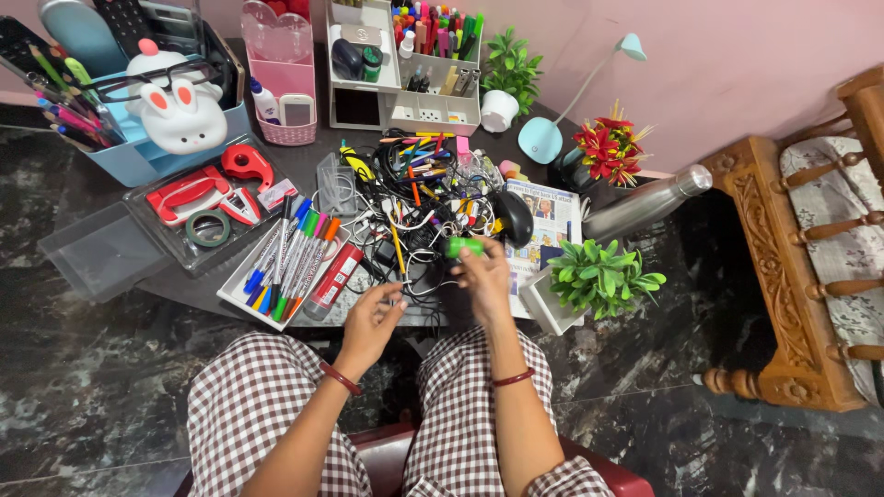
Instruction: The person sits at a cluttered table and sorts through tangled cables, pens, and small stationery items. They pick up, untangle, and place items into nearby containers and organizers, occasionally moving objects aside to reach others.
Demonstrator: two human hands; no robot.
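On dark table (304, 166): cable tangle (414, 221) | right fingers (474, 262) pinching green marker (465, 247) | left fingers (387, 299) curled, touching cables

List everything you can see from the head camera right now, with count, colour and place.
green object: one, held over the desk's front middle
cable and pen tangle: one pile, mixed colours, desk centre
marker tray: one, white, left of the pile
clear tray: one, with red stapler and tape roll, desk left
rabbit figure: one, white, back left
pen organiser: one, white, back centre
potted plants: two, green, front right and back
red flowers: one bunch, back right
steel bottle: one, lying at right
wooden chair: one, brown, far right
left hand: open grip, at the desk's front edge
right hand: grip shut on the green object
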